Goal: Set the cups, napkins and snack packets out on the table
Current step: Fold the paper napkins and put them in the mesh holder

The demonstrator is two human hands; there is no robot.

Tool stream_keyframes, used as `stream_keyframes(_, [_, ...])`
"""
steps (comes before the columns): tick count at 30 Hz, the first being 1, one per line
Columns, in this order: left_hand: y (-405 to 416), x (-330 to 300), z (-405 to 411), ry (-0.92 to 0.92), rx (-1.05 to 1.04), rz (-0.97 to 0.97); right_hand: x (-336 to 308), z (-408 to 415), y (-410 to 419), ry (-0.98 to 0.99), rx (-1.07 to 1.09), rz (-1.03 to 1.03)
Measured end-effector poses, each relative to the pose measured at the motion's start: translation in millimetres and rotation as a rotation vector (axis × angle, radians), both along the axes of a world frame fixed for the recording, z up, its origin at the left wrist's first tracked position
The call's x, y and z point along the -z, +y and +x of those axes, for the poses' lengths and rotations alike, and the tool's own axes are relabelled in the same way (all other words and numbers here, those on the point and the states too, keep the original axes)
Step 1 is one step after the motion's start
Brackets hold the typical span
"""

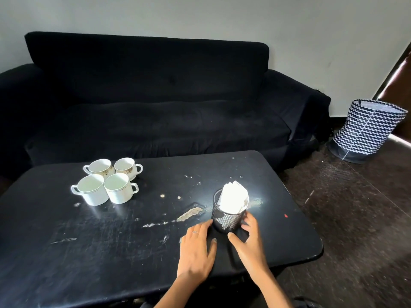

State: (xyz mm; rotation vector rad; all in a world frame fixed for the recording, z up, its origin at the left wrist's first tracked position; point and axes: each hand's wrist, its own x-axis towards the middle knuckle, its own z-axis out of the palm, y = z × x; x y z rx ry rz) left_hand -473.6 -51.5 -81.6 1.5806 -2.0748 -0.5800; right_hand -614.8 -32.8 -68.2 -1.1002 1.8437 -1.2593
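Black upholstery covers the long sofa (144, 96) that fills the far side of the scene, set against a pale wall. Just in front of it stands the black table (89, 252), its top scratched and chipped in pale patches. On the floor to the far right, beside the sofa's arm, sits a fabric bin (367, 130) in a black-and-white zigzag pattern.

Four white cups (109, 181) stand upright in a tight cluster on the far left part of the table, touching or nearly touching; the two farther ones carry a patterned band, the two nearer are plain.

On the right part of the table stands a black mesh holder (228, 218), upright, with crumpled white napkins (233, 198) rising out of its top.

Both hands lie at the near side of the holder. The left hand (196, 250) rests palm down on the table, fingers spread, its fingertips at the holder's base on the left; a ring shows on one finger. The right hand (250, 238) is loosely open, thumb and fingers curved around the holder's right side without closing on it.
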Motion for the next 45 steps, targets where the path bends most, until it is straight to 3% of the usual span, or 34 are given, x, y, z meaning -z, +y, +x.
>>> stream_keyframes(10, [-6.7,1.3,41.6,0.034,-0.199,0.004,4.5,59.8,-18.1,0.349,0.055,0.080])
stream_keyframes(19, [-31.2,-1.2,71.6,0.156,-0.411,0.010,6.5,117.3,-48.7,0.464,0.094,-0.103])
stream_keyframes(25, [-47.7,-4.1,72.4,0.204,-0.546,-0.011,9.9,136.8,-81.7,0.528,0.084,-0.113])
stream_keyframes(45, [-116.9,10.8,72.7,0.009,-0.510,-0.074,16.1,139.8,-151.4,0.671,-0.129,-0.188])
